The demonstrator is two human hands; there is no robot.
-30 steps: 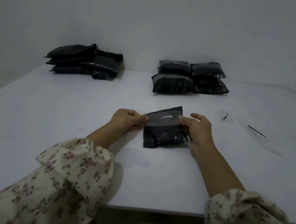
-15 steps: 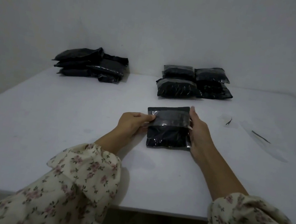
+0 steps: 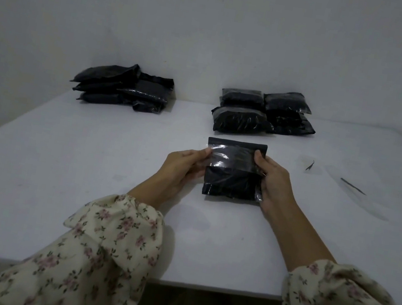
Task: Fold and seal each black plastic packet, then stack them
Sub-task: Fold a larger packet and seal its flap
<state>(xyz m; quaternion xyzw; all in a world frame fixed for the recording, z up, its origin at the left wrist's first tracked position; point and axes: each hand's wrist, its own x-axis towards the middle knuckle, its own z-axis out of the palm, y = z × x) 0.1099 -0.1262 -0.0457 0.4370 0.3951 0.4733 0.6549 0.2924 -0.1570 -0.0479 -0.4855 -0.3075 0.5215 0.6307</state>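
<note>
The black packet (image 3: 231, 181) is at the middle of the white table (image 3: 58, 182), held between both hands. I cannot tell whether its lower edge touches the tabletop. A glossy clear flap (image 3: 233, 160) lies across its upper half. The left hand (image 3: 182, 169) pinches the 9 o'clock edge, with the thumb on the front of the flap and the fingers curled behind. The right hand (image 3: 274, 183) grips the 3 o'clock edge the same way, its thumb tip near the flap's upper corner.

At 12 o'clock a narrow strip of bare table separates the packet from the right stack (image 3: 261, 114). The left pile (image 3: 123, 87) sits well apart at 10 o'clock, against the wall (image 3: 213, 35). Bare tabletop runs out to 9 o'clock, and also down to the near edge at 6 o'clock between the forearms. At 3 o'clock lie clear film scraps (image 3: 352, 188) with thin dark slivers on them.

The fingers behind the packet are hidden. In the dim light the stacked packets merge together, so their number is unclear. The floral sleeves (image 3: 104, 255) are cut off by the bottom of the frame, and the table's right side runs out of view.
</note>
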